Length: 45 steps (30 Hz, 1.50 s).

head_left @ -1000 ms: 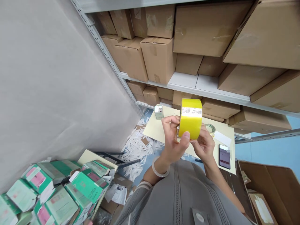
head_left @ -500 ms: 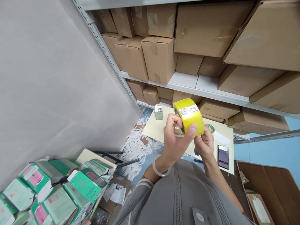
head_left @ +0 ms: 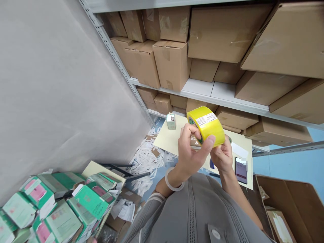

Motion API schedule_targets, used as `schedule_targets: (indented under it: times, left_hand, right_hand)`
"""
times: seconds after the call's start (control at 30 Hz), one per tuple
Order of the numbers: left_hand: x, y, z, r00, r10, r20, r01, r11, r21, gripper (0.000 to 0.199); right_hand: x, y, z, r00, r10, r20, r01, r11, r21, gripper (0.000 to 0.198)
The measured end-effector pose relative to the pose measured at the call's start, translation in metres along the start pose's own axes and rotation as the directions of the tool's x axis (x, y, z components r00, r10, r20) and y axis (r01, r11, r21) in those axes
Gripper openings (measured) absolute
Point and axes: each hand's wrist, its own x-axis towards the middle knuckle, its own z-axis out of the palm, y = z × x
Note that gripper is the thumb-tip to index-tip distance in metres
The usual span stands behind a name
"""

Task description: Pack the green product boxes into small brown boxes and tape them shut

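A wide roll of yellow packing tape (head_left: 211,130) with a printed white label strip is held up in front of me, above the small cream table. My left hand (head_left: 192,150) is closed on its left side, with the thumb pressed on the yellow outer face and the fingers hooked into the core. At the roll's lower right edge, my right hand (head_left: 222,157) grips it too; part of those fingers is hidden behind the tape. Something clear and shiny, partly covered by my left hand, lies on the table under the roll.
The cream table (head_left: 164,140) carries a small green-and-white box (head_left: 171,122) and a phone (head_left: 241,171). Shelves of cardboard boxes (head_left: 172,64) rise behind it. Green cartons (head_left: 92,200) are piled at lower left. Paper strips (head_left: 145,158) litter the floor. An open carton (head_left: 291,202) stands at right.
The tape roll has turned slightly in my hands and shifted a little to the right, its label now slanting more. Both hands keep their hold.
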Motion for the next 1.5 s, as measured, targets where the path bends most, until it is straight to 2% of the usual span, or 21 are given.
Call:
schedule_targets:
  times: [0.13, 0.2, 0.3, 0.37, 0.43, 0.5, 0.57, 0.67, 0.8, 0.93, 1.13, 1.5]
  left_hand:
    - [-0.003, 0.002, -0.001, 0.998, 0.021, 0.061, -0.027, 0.996, 0.087, 0.027]
    - [-0.003, 0.003, -0.002, 0.997, 0.067, 0.03, -0.072, 0.973, 0.218, 0.031]
    - [0.002, 0.002, -0.008, 0.982, 0.175, -0.074, -0.132, 0.91, 0.393, 0.032]
    - [0.009, 0.001, -0.014, 0.982, 0.186, -0.021, -0.163, 0.906, 0.39, 0.025]
    - [0.017, -0.001, -0.022, 0.978, 0.115, 0.175, -0.164, 0.942, 0.294, 0.027]
    - [0.023, -0.001, -0.026, 0.927, 0.013, 0.374, -0.095, 0.975, 0.201, 0.025]
    - [0.025, 0.001, -0.027, 0.884, -0.078, 0.462, -0.001, 0.986, 0.169, 0.021]
    - [0.023, 0.005, -0.022, 0.86, -0.206, 0.466, 0.157, 0.977, 0.143, 0.027]
    - [0.02, 0.009, -0.017, 0.81, -0.333, 0.483, 0.33, 0.939, 0.093, 0.036]
    - [0.018, 0.006, -0.02, 0.777, -0.32, 0.542, 0.366, 0.93, 0.024, 0.029]
    - [0.018, 0.001, -0.02, 0.778, -0.343, 0.527, 0.407, 0.913, -0.007, 0.026]
    - [0.02, -0.005, -0.016, 0.765, -0.298, 0.571, 0.418, 0.904, -0.087, 0.017]
  right_hand:
    - [0.005, -0.004, 0.0, 0.993, 0.056, -0.105, -0.049, 0.997, 0.067, 0.032]
    - [0.009, -0.008, 0.0, 0.976, 0.104, -0.192, -0.074, 0.985, 0.154, 0.03]
    - [0.018, -0.015, -0.002, 0.943, 0.18, -0.278, -0.106, 0.96, 0.261, 0.028]
    - [0.025, -0.019, -0.002, 0.936, 0.203, -0.287, -0.12, 0.952, 0.28, 0.031]
    - [0.034, -0.024, -0.003, 0.95, 0.194, -0.247, -0.127, 0.956, 0.263, 0.034]
    - [0.044, -0.028, -0.005, 0.974, 0.174, -0.146, -0.137, 0.963, 0.232, 0.035]
    - [0.054, -0.032, -0.008, 0.986, 0.166, -0.011, -0.161, 0.967, 0.196, 0.037]
    - [0.068, -0.036, -0.014, 0.972, 0.19, 0.138, -0.209, 0.968, 0.14, 0.036]
    - [0.08, -0.039, -0.018, 0.959, 0.191, 0.212, -0.218, 0.969, 0.115, 0.032]
    - [0.084, -0.041, -0.019, 0.946, 0.188, 0.263, -0.223, 0.969, 0.109, 0.031]
    - [0.089, -0.049, -0.019, 0.942, 0.145, 0.304, -0.173, 0.983, 0.068, 0.03]
    - [0.091, -0.053, -0.023, 0.94, 0.101, 0.326, -0.118, 0.992, 0.034, 0.027]
